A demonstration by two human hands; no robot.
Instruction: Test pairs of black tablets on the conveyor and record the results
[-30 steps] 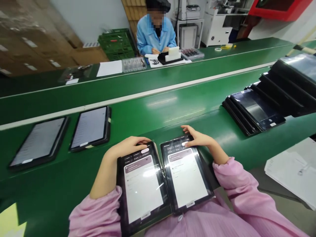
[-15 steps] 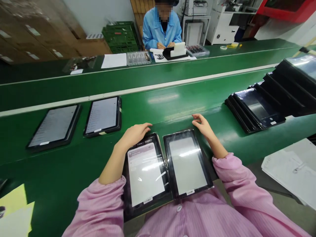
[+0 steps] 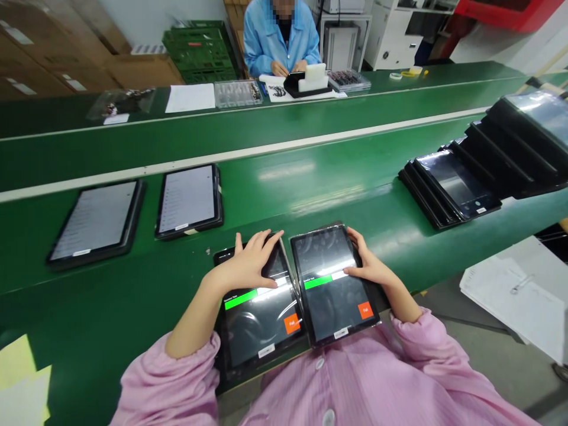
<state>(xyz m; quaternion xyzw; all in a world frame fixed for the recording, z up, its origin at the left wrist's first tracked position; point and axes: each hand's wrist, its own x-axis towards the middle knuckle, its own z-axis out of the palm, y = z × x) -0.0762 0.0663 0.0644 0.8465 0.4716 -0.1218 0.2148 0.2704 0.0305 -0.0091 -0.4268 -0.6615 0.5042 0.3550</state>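
Note:
Two tablets lie side by side at the bench's near edge, partly over my lap. Both dark screens show a green and white bar and an orange "Fail" box. Across the upper part of the left tablet (image 3: 252, 337) spreads my left hand (image 3: 244, 263), fingers apart, its thumb over the bar. My right hand (image 3: 366, 260) grips the right edge of the right tablet (image 3: 326, 307), thumb over the screen at the bar's white end and fingers along the edge. Glossy clear film covers both tablets.
Farther left on the green bench (image 3: 275, 195) lie two more lit tablets (image 3: 189, 198) (image 3: 95, 222). Stacked dark tablets (image 3: 461, 183) lean at the right. Papers (image 3: 519, 290) are at lower right, yellow sheets (image 3: 18, 361) at lower left. A person in blue (image 3: 284, 41) works opposite.
Both screens went from mostly white to dark with green bars and orange boxes. My left hand moved over its tablet with fingers spread; my right hand came down onto the right tablet's edge.

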